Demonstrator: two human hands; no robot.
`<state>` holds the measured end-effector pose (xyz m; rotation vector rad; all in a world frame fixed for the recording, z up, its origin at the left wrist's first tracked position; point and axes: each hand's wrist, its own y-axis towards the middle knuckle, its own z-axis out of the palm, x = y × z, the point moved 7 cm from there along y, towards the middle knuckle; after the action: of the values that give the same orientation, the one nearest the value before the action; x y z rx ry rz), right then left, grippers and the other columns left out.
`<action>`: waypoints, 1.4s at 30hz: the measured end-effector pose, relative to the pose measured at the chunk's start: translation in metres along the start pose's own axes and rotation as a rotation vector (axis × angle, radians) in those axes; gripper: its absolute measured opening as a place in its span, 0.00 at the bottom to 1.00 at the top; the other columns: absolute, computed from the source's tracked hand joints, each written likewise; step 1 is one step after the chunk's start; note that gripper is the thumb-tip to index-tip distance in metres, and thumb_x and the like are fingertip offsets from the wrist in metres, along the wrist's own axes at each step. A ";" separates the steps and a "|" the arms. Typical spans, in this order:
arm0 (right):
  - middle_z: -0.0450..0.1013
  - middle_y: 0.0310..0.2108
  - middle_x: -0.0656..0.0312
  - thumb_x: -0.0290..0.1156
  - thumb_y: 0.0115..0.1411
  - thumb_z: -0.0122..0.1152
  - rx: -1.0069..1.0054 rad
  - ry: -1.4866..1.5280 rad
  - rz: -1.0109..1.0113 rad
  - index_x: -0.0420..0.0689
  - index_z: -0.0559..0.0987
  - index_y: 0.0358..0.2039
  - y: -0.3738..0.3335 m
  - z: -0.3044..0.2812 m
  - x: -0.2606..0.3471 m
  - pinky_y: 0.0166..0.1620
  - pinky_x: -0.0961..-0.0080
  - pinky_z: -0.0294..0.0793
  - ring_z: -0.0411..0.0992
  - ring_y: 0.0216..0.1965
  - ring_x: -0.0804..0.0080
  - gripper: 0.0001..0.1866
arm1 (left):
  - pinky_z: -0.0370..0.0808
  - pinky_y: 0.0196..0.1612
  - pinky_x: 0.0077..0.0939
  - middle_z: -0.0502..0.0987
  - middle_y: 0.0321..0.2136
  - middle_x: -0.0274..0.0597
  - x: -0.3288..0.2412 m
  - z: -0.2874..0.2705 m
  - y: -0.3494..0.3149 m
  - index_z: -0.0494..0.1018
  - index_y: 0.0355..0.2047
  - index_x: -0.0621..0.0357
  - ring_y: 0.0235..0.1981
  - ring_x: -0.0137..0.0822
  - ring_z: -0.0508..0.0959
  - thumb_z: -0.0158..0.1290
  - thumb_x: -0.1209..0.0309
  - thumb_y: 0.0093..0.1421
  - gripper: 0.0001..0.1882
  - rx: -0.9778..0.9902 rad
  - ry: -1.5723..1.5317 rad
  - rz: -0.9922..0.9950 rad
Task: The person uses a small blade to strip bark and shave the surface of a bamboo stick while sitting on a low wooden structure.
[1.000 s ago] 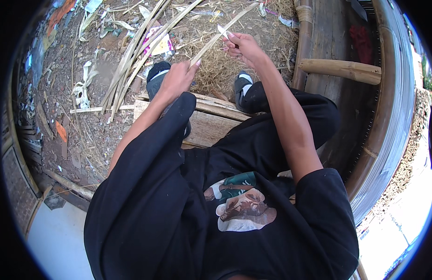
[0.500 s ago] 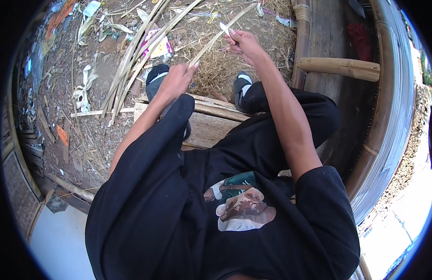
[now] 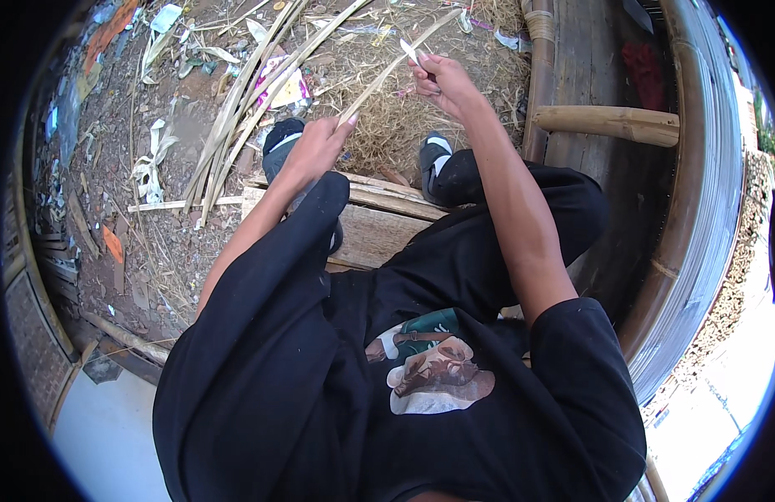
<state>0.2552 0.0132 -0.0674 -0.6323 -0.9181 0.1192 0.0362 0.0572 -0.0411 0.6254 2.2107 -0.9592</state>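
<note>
"Two hands are in view; what does the left hand have?"

"It grips the near end of a pale strip, thumb along it."

"And the right hand?"

"Fingers closed around a small knife, handle mostly hidden, pale blade pointing up and left. Blade and strip overlap in this view; I can't tell whether they touch."

"Where exactly is the strip?"

"Slanting from the left hand toward the upper right, above the dry grass."

"Anything around?"

"More strips lie loosely bunched on the ground to the left, partly across a purple-edged wrapper. One shoe is just beside the left forearm, a plank sits between the legs, and a bamboo pole is off to the right."
</note>
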 end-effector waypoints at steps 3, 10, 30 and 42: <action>0.66 0.17 0.66 0.32 0.67 0.44 -0.003 -0.117 -0.091 0.36 0.75 0.33 0.009 -0.019 0.006 0.20 0.77 0.61 0.61 0.15 0.80 0.14 | 0.65 0.30 0.44 0.68 0.15 0.56 -0.009 0.003 0.002 0.65 0.19 0.72 0.18 0.49 0.67 0.41 0.50 0.65 0.32 0.039 -0.009 0.031; 0.71 0.15 0.62 0.37 0.63 0.53 -0.553 -1.020 -0.744 0.39 0.79 0.25 -0.021 0.008 0.043 0.22 0.78 0.66 0.70 0.19 0.77 0.16 | 0.65 0.29 0.42 0.67 0.14 0.55 -0.007 -0.001 0.001 0.64 0.18 0.72 0.18 0.47 0.66 0.40 0.49 0.65 0.33 0.014 0.023 0.008; 0.70 0.19 0.45 0.30 0.60 0.52 -0.604 -1.059 -0.865 0.38 0.75 0.27 -0.030 0.006 0.053 0.27 0.58 0.66 0.71 0.24 0.44 0.09 | 0.64 0.27 0.41 0.64 0.12 0.50 -0.010 -0.003 -0.002 0.63 0.17 0.70 0.16 0.40 0.62 0.41 0.47 0.64 0.34 0.005 0.012 0.024; 0.66 0.20 0.70 0.31 0.66 0.49 0.044 -0.326 -0.078 0.35 0.74 0.41 0.002 -0.003 0.028 0.19 0.86 0.59 0.58 0.15 0.86 0.12 | 0.64 0.26 0.40 0.65 0.13 0.50 -0.009 -0.005 -0.006 0.64 0.19 0.71 0.17 0.40 0.62 0.42 0.49 0.65 0.32 0.007 -0.022 0.029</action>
<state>0.2751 0.0239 -0.0503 -0.5441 -1.2501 0.1755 0.0370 0.0562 -0.0288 0.6453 2.1746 -0.9554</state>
